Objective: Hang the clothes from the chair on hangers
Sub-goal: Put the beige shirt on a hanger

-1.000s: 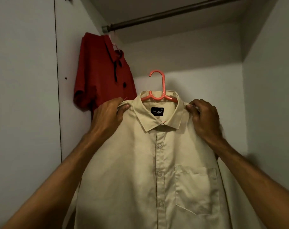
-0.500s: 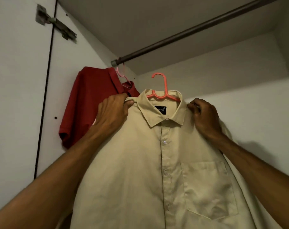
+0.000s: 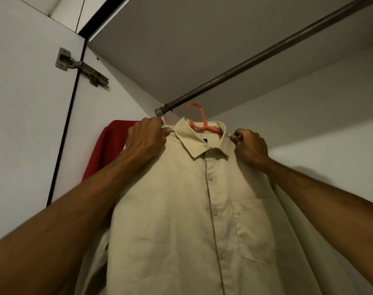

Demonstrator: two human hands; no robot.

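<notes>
Two hands, one garment. Far left, the hinge (image 3: 81,68) shows the wardrobe door standing open, which gives you the reach. Next, the red shirt (image 3: 111,145) hangs at the left end of the rail (image 3: 266,55) on a pink hanger (image 3: 163,119), against the side wall, so the rest of the rail is free.

Your left hand (image 3: 147,138) is clenched on the beige shirt (image 3: 177,209) at the shoulder just left of the collar, fingers curled over the seam. The shirt is already on the coral hanger (image 3: 203,124). The hook pokes out of the collar, close under the rail and not on it, as far as I can see.

Your right hand (image 3: 250,145) pinches the opposite shoulder. I can't tell whether it also has the hanger arm, since cloth hides it. Gripping both shoulders keeps the hanger level and stops the cloth sliding off.

My read of what comes next: lift, pass the hook over the rail to the right of the red shirt, then let go. The risk is that the hook twists, since you steer it only through the shoulders.
</notes>
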